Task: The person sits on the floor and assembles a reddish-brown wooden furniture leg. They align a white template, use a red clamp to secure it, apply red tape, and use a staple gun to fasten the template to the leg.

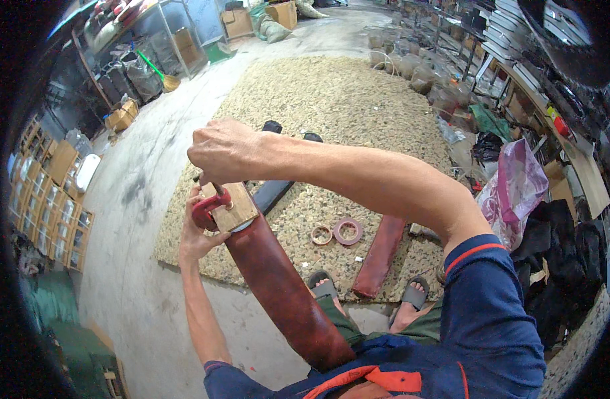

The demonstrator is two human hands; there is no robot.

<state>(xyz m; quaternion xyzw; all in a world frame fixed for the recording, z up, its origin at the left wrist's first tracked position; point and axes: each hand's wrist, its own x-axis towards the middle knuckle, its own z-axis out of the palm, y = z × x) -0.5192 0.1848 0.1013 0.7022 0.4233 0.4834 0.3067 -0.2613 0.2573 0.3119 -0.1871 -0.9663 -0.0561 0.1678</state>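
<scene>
A long, padded piece covered in brownish-red leather (282,286) slants from my lap up to the left. At its far end sits a square wooden block (235,209) with a pale round edge showing beneath it. A red screw clamp (205,211) grips the block there. My left hand (195,229) wraps round the clamp and block from the left, thumb along the block's lower edge. Above the clamp's screw, my right hand (222,149) is closed in a fist at the handle, part of which sticks out under it.
A speckled foam mat (318,86) covers the floor ahead. On it lie two tape rolls (348,231), another red padded piece (379,259) and dark bars (273,194). Clutter and a pink plastic bag (514,183) line the right; a broom (165,80) stands far left.
</scene>
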